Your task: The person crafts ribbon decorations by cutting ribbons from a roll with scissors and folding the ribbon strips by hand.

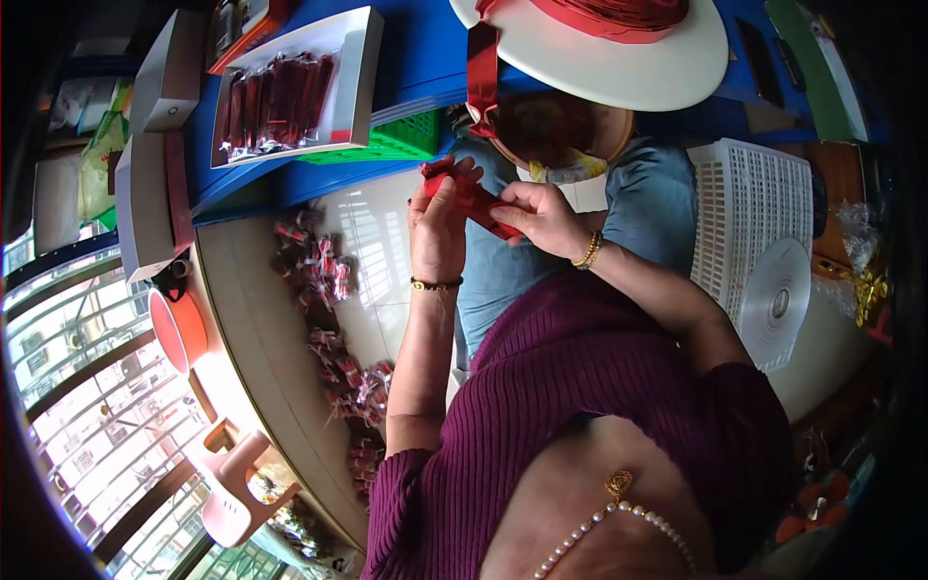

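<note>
Above my lap, both hands hold a red ribbon (472, 201) that looks folded or bunched. My left hand (437, 217) is closed around its left end, and a small red tip sticks up over the fingers. With thumb and fingers, my right hand (543, 215) pinches the lower right part. Beyond the hands, a white reel (667, 72) carries a thick wind of red ribbon (619, 12). A loose ribbon strip (482, 72) hangs from it over the table edge. Under the reel, a round bowl (619, 135) sits close to my knees, its contents dim.
A white box (362, 82) of wrapped dark red bundles (275, 101) stands on the blue table (406, 58), above a green basket (406, 135). Many red bundles (333, 266) lie on the floor at left. At right are a white crate (710, 203) and a disc-shaped reel (778, 300).
</note>
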Demonstrator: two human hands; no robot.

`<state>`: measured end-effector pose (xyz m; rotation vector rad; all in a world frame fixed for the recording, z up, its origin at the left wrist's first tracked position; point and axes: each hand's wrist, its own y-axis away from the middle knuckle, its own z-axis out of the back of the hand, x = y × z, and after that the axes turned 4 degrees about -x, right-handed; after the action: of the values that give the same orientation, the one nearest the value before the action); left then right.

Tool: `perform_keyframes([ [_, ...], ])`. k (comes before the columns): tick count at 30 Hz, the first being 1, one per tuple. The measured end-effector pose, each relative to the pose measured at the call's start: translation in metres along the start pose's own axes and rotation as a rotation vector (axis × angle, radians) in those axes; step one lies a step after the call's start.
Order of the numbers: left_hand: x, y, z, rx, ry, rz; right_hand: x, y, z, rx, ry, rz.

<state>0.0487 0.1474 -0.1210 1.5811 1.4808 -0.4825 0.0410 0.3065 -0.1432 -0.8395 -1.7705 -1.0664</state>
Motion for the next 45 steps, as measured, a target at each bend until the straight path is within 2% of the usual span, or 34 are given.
perform_keyframes([
  [4,-0.006,-0.006,0.002,0.137,0.153,0.002,-0.003,0.002,0.002,0.003,-0.028,-0.009],
  [7,-0.004,-0.006,0.001,0.122,0.185,-0.028,-0.001,0.004,0.000,0.028,0.028,-0.001],
  [9,-0.001,-0.007,-0.007,-0.018,0.203,-0.062,-0.001,0.006,-0.004,-0.039,0.085,0.046],
  [10,0.001,-0.008,-0.009,-0.017,0.205,-0.061,-0.004,0.005,-0.003,-0.040,0.088,0.045],
  [12,0.005,-0.012,-0.013,-0.192,0.124,-0.099,-0.006,0.002,-0.004,-0.232,0.584,0.534],
  [13,0.007,-0.014,-0.014,-0.192,0.124,-0.099,-0.006,0.002,-0.002,-0.233,0.583,0.534],
  [15,0.011,-0.018,-0.013,-0.261,0.106,-0.100,0.014,0.004,-0.005,-0.237,0.818,0.744],
  [19,0.015,-0.021,-0.017,-0.285,0.133,-0.082,0.012,-0.006,-0.015,-0.170,1.016,0.767],
  [25,0.004,-0.029,-0.012,-0.258,0.167,-0.139,0.010,-0.031,-0.020,-0.246,0.885,0.840],
  [27,-0.019,-0.028,-0.019,-0.204,-0.047,-0.120,0.028,-0.032,-0.019,-0.255,0.793,0.786],
  [28,-0.034,-0.029,-0.019,-0.192,-0.278,-0.203,0.029,-0.037,-0.015,-0.287,0.751,0.754],
  [29,-0.043,-0.042,-0.010,-0.196,-0.394,-0.370,0.037,-0.037,-0.012,-0.276,0.669,0.716],
  [30,-0.061,-0.045,-0.012,-0.308,-0.426,-0.465,0.045,-0.036,-0.009,-0.263,0.589,0.676],
  [31,-0.079,-0.059,0.001,-0.311,-0.598,-0.621,0.048,-0.037,-0.005,-0.259,0.559,0.676],
  [33,-0.110,-0.090,0.020,-0.380,-0.944,-0.798,0.049,-0.036,-0.003,-0.242,0.538,0.662],
  [34,-0.116,-0.117,0.045,-0.385,-1.070,-0.809,0.050,-0.034,-0.004,-0.223,0.517,0.635],
  [35,-0.121,-0.139,0.063,-0.390,-1.196,-0.818,0.051,-0.031,-0.004,-0.203,0.533,0.619],
  [36,-0.129,-0.149,0.063,-0.404,-1.464,-0.757,0.050,-0.029,-0.005,-0.194,0.529,0.615],
  [38,-0.138,-0.165,0.059,-0.411,-1.769,-0.368,0.046,-0.027,-0.005,-0.181,0.506,0.596],
  [45,-0.133,-0.183,0.058,-0.476,-1.752,-0.330,0.042,-0.025,0.009,-0.181,0.530,0.574],
])
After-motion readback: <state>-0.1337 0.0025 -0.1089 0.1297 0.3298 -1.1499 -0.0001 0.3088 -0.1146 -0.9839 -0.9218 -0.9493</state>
